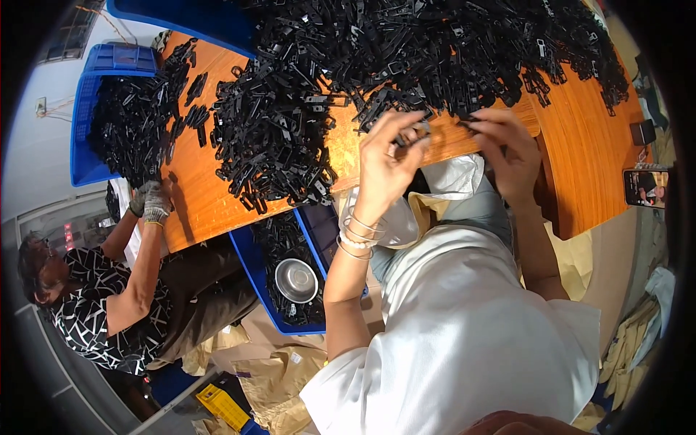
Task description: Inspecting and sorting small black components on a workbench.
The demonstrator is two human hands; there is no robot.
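Observation:
At the table's front edge both hands are raised before a big heap of small black plastic parts [435, 58]. My left hand [386, 156], with bracelets at the wrist, has its fingers curled toward the thumb. Dark bits show between and beyond those fingers, but what they hold is too small to make out. Across a short gap, my right hand [511, 148] pinches a small black plastic part [465, 124] at its fingertips. Below the hands a white plastic bag [455, 176] lies over my lap.
A second pile [272, 138] lies left on the wooden table [206, 210]. Below stands a blue crate [250, 272] holding a metal bowl [296, 280]. At left, a co-worker's gloved hand [154, 203] is beside another blue crate [81, 130]. A phone [644, 188] sits at the right edge.

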